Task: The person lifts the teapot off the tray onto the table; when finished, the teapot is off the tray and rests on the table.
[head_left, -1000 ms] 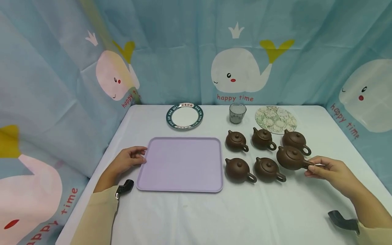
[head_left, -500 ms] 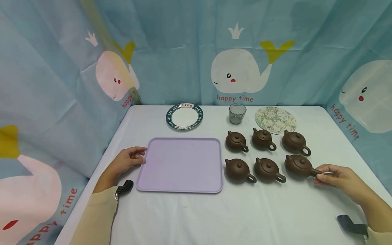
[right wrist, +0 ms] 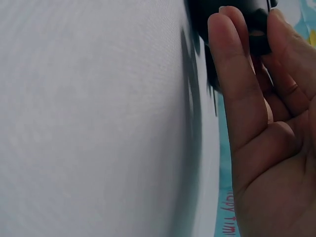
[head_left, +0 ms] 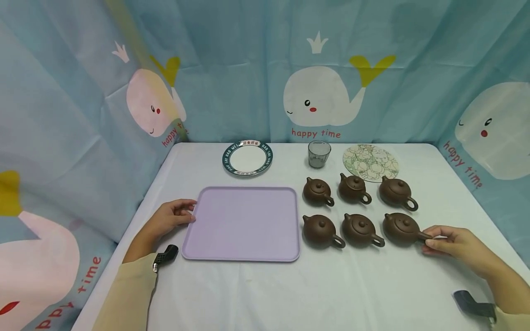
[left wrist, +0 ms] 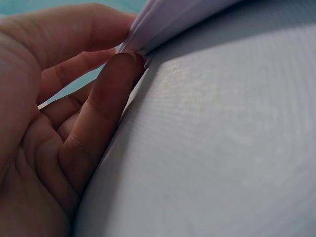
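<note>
In the head view my right hand (head_left: 457, 246) pinches the handle of a dark brown teapot (head_left: 401, 228), the nearest to me on the right. The right wrist view shows thumb and fingers at that handle, with part of the teapot (right wrist: 232, 19) cut off by the frame's top. A lilac rectangular tray (head_left: 242, 223) lies to the left. My left hand (head_left: 169, 218) holds its left rim; in the left wrist view the thumb and fingertips meet at the tray's edge (left wrist: 158, 24). More brown teapots (head_left: 360, 230) stand between tray and right hand, in two rows.
Behind the tray lies a green-rimmed plate (head_left: 247, 158). A clear glass (head_left: 319, 154) stands behind the teapots, beside a round patterned mat (head_left: 370, 162). A white cloth (head_left: 265, 294) covers the table, and a blue whale-print curtain (head_left: 232, 92) hangs around it.
My right hand has brought the teapot toward me and slightly right, down into the front row beside the others. My left hand stays at the tray's rim.
</note>
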Demonstrator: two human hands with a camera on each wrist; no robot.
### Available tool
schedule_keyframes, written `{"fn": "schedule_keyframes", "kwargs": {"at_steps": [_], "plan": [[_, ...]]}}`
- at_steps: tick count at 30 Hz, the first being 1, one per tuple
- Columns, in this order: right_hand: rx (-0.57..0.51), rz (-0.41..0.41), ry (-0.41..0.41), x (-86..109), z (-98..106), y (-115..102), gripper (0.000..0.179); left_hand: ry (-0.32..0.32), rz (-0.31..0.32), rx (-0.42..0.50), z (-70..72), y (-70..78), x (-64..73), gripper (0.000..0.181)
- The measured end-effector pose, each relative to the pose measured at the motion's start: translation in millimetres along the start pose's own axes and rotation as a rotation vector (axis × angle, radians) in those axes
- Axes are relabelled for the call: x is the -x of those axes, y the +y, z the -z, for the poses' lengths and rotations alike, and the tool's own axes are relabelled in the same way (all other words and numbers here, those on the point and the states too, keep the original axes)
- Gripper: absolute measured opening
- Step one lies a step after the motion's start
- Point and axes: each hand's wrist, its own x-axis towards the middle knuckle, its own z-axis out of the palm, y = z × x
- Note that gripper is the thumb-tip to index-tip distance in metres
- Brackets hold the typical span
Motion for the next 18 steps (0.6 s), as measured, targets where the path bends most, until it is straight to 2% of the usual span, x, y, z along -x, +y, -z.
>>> {"fn": "schedule_keyframes", "kwargs": {"at_steps": [10,14,16,18], "plan": [[0.084,-0.066,-0.028,-7.5,7.5,1.2,0.024,-0.003,-0.020,0.024,0.8,-0.9,2.8,0.058],[0.208,-0.188,-0.028,-7.2,9.0,-6.2,0.040,-0.003,-0.018,0.011,0.2,-1.5,3.2,0.057],[0.319,-0.259,-0.024,-6.2,9.8,-14.7,0.051,-0.006,-0.011,0.000,-0.8,-1.0,2.6,0.057],[0.424,-0.296,-0.004,-6.4,10.2,-24.2,0.057,-0.016,0.003,-0.013,-1.7,0.9,1.1,0.057]]}}
